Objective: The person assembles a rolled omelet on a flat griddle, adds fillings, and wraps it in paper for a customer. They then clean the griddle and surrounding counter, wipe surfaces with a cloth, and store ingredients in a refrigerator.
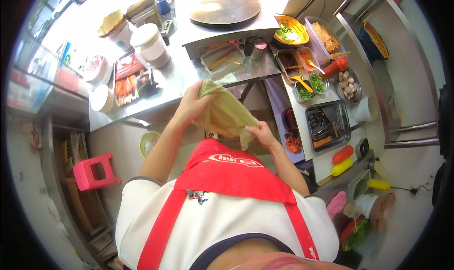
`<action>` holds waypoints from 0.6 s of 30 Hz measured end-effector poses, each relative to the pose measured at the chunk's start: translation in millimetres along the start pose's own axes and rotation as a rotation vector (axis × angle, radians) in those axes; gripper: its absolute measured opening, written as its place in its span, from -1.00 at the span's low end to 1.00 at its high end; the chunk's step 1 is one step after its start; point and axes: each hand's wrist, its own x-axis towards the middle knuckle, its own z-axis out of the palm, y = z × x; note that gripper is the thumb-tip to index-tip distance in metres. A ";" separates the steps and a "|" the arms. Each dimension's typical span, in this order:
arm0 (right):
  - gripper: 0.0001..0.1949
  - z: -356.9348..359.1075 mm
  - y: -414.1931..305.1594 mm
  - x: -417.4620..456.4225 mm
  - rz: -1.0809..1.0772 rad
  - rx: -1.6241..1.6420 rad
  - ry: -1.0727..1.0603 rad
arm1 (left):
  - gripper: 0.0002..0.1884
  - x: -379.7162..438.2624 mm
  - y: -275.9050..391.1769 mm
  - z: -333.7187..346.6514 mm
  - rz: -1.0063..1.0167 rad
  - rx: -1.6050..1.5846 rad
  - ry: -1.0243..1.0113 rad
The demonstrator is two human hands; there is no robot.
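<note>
A green cloth [227, 110] hangs stretched between my two hands, in front of the red apron [227, 160]. My left hand [197, 101] grips its upper left corner, close to the edge of the steel counter. On the opposite side, my right hand [263, 133] pinches the cloth's right edge, a little lower. The cloth's lower part droops in folds and hides some of the floor behind it. Beyond it, a plastic tub [222, 59] with wooden utensils stands on a shelf under the round griddle plate [225, 5].
To the right are a yellow basket [299, 29] of greens, sauce tubs [289, 59], a bowl of eggs [347, 85] and a steel tray [328, 126] of tools. The left counter holds a white pitcher [150, 44] and skewers [126, 89]. A pink stool [95, 172] stands on the floor.
</note>
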 end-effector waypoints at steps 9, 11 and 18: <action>-0.53 9.0 33.9 127.2 0.251 0.741 0.138 | -0.46 66.4 5.3 16.9 0.190 0.105 -0.602; -0.54 -10.4 15.7 153.0 0.135 0.397 0.237 | -0.52 86.0 -0.8 2.9 0.129 -0.031 -0.528; -0.58 -89.9 13.2 305.3 -0.373 -1.248 0.420 | -0.63 118.0 -24.3 -23.1 -0.144 0.021 -0.392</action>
